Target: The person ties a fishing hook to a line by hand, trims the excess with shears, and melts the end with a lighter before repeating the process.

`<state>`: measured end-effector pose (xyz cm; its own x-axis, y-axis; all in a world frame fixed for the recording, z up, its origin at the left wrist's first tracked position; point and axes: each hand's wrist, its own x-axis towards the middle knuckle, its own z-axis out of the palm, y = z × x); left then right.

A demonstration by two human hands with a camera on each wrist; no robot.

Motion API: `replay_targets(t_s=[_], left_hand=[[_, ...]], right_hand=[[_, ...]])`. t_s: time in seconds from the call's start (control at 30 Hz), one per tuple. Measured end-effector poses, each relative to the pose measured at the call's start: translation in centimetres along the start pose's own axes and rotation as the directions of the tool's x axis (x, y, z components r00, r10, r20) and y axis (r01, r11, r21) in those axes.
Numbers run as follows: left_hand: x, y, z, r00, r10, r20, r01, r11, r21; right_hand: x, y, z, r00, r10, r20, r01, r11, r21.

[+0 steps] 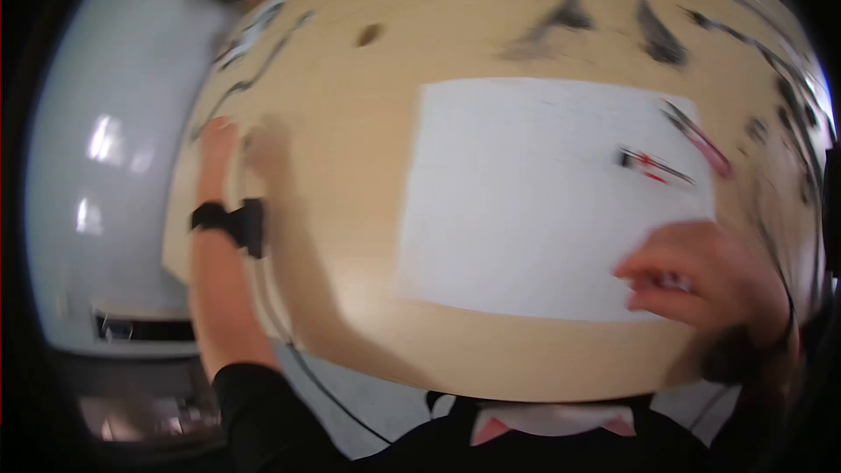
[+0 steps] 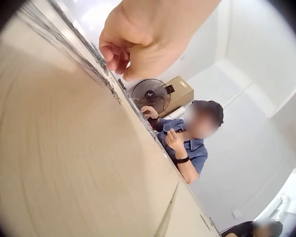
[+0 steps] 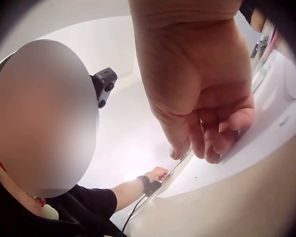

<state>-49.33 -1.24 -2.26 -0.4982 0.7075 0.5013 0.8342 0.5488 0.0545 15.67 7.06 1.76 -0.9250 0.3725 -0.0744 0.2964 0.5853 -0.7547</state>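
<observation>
My left hand [image 1: 216, 147] is stretched out to the far left of the table, beside a long dark strand [image 1: 263, 74]. In the left wrist view, its fingers are loosely curled close over grey wire-like strands [image 2: 86, 64], with a gap showing between thumb and fingers. Over the right part of a white sheet [image 1: 508, 201] hovers my right hand [image 1: 692, 276]. The right wrist view shows its fingers [image 3: 214, 140] relaxed, slightly bent, with nothing between them. Farther up the sheet lie a blurred red, black and white item [image 1: 653, 166] and a pink-handled pointed tool [image 1: 701, 140].
Dark bundles of strands [image 1: 659, 35] lie on the far side of the table [image 1: 342, 123]. Several dark cords run along its right edge. Another person [image 2: 190, 143] sits across the table, in front of a fan [image 2: 150, 95]. A cable [image 1: 324, 385] trails from my left wrist.
</observation>
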Motion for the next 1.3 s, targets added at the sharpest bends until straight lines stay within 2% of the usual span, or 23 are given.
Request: replay_targets(t_s=[0.03, 0.07, 0.1, 0.13, 0.17, 0.23, 0.27, 0.3, 0.33, 0.37, 0.4, 0.5, 0.53, 0.73, 0.83, 0.9, 0.97, 1.0, 1.1, 1.17, 1.2, 1.27, 1.3], left_hand=[[1.7, -1.9, 0.3, 0.998, 0.048, 0.046, -0.046, 0.998, -0.050], [1.8, 1.2, -1.0, 0.999, 0.047, 0.001, -0.045, 0.960, -0.278], [3.3, 3.5, -1.6, 1.000, 0.020, 0.025, -0.011, 0.950, -0.312], [1.5, 10.6, -5.3, 0.993, 0.119, -0.008, -0.119, 0.985, -0.127], [2.0, 11.6, -5.6, 0.968, 0.247, 0.037, -0.243, 0.965, -0.103], [3.3, 9.0, -2.7, 0.926, 0.199, 0.320, -0.131, 0.966, -0.222], [3.7, 6.8, -1.0, 0.848, 0.151, 0.508, -0.021, 0.967, -0.253], [1.0, 8.1, -1.6, 0.860, 0.229, 0.456, -0.077, 0.942, -0.327], [-0.9, 9.0, -2.9, 0.837, 0.155, 0.524, -0.057, 0.978, -0.198], [-2.0, 7.7, -2.7, 0.866, 0.236, 0.440, -0.206, 0.972, -0.117], [-3.5, 7.8, -3.4, 0.905, 0.187, 0.382, -0.173, 0.982, -0.072], [-5.0, 11.9, -6.3, 0.888, -0.145, 0.437, 0.250, 0.949, -0.192], [-4.7, 11.2, -6.6, 0.890, -0.158, 0.428, 0.254, 0.951, -0.178], [-5.9, 10.3, -8.2, 0.970, -0.123, 0.209, 0.177, 0.949, -0.262], [-4.4, 9.0, -8.5, 0.999, 0.043, 0.032, -0.041, 0.997, -0.067], [-3.1, 10.0, -10.6, 0.988, 0.151, -0.017, -0.152, 0.978, -0.140], [-6.7, 19.7, -16.0, 0.998, 0.014, 0.054, 0.026, 0.732, -0.681], [-7.7, 22.6, -17.1, 0.997, 0.073, -0.009, -0.054, 0.651, -0.757], [-12.2, 31.2, -17.9, 0.917, 0.294, -0.269, -0.398, 0.636, -0.661], [-16.2, 34.3, -20.0, 0.866, 0.461, -0.194, -0.441, 0.522, -0.730], [-17.8, 36.1, -19.7, 0.822, 0.538, -0.183, -0.465, 0.451, -0.762], [-20.1, 39.1, -18.8, 0.676, 0.677, -0.290, -0.614, 0.300, -0.730], [-21.1, 40.2, -18.8, 0.683, 0.701, -0.205, -0.520, 0.270, -0.811]], right_hand=[[0.0, 0.1, 0.0, 1.000, -0.006, 0.001, 0.006, 1.000, -0.010], [-0.1, 0.7, 0.3, 0.988, -0.139, -0.073, 0.136, 0.990, -0.045], [-0.3, 1.4, 0.5, 0.979, -0.175, -0.103, 0.175, 0.984, -0.009], [-0.3, 1.4, 0.5, 0.976, -0.194, -0.102, 0.195, 0.981, 0.007], [-0.4, 1.5, 0.6, 0.972, -0.210, -0.109, 0.209, 0.978, -0.022], [-2.0, 1.0, 1.0, 0.985, -0.138, -0.104, 0.131, 0.989, -0.072], [-1.5, 0.9, 1.3, 0.985, -0.149, -0.085, 0.142, 0.986, -0.083], [-1.6, 1.4, 1.6, 0.981, -0.175, -0.081, 0.163, 0.977, -0.138], [-1.8, 1.3, 1.9, 0.989, -0.139, -0.058, 0.128, 0.980, -0.153], [-1.7, 1.0, 1.9, 0.993, -0.116, -0.031, 0.108, 0.979, -0.175], [-1.7, 0.8, 1.9, 0.991, -0.126, -0.044, 0.118, 0.981, -0.153], [-0.4, 0.8, 0.2, 1.000, 0.000, -0.021, -0.001, 0.997, -0.072], [0.2, 0.8, 0.0, 1.000, -0.019, -0.018, 0.018, 0.998, -0.067], [0.1, 0.2, 0.2, 1.000, 0.029, -0.013, -0.029, 0.998, -0.054], [0.1, 0.9, 0.3, 0.984, -0.135, -0.116, 0.122, 0.987, -0.109], [0.0, 1.7, 0.4, 0.944, -0.232, -0.236, 0.194, 0.966, -0.172], [-0.3, 1.0, -0.9, 0.897, -0.236, -0.372, 0.179, 0.967, -0.182], [-0.6, 0.3, -1.7, 0.881, -0.203, -0.428, 0.148, 0.976, -0.157], [-2.4, -0.8, -4.9, 0.613, -0.266, -0.744, 0.240, 0.960, -0.145], [-4.7, -3.1, -7.4, 0.428, -0.430, -0.795, 0.248, 0.901, -0.355], [-5.7, -3.8, -9.2, 0.476, -0.110, -0.872, 0.258, 0.966, 0.019], [-7.1, -4.4, -10.5, 0.427, -0.091, -0.900, 0.148, 0.989, -0.030], [-7.8, -3.0, -11.6, 0.491, -0.167, -0.855, 0.028, 0.984, -0.176]])
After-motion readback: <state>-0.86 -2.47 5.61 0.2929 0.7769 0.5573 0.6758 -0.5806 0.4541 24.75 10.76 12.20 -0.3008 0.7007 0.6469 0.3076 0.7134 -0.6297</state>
